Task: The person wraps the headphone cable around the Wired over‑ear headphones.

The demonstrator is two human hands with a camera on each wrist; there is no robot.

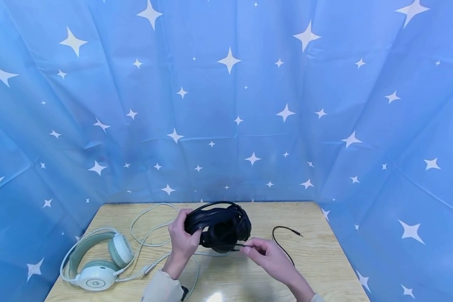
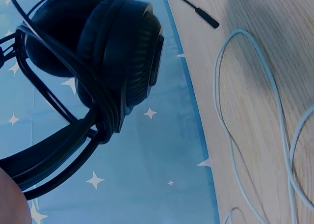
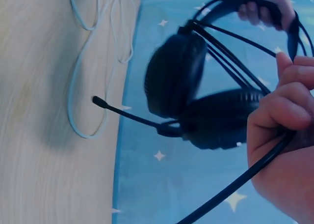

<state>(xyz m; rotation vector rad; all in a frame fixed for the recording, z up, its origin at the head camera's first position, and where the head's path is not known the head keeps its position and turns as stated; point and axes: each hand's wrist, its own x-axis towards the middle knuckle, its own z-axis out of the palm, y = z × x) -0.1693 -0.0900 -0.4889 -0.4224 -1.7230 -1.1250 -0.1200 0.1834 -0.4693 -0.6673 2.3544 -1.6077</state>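
A black headset (image 1: pixel 220 226) with a thin microphone boom is held up over the table. My left hand (image 1: pixel 183 239) grips its headband, thumb on the near side; in the left wrist view only part of that hand (image 2: pixel 13 202) shows, at the lower left. The black ear cups (image 3: pixel 176 74) and the boom tip (image 3: pixel 99 102) point toward the table side in the right wrist view. My right hand (image 1: pixel 272 258) pinches the black cable (image 3: pixel 235 184) beside the ear cups, fingers curled round it. Black strands of cable run along the headband.
White and green headphones (image 1: pixel 96 268) lie at the table's left, their pale cable (image 1: pixel 151 230) looping toward the middle. The black cable's plug end (image 1: pixel 297 233) rests on the wooden table (image 1: pixel 324 268) at the right. A blue star-patterned curtain (image 1: pixel 226 105) surrounds the back and sides.
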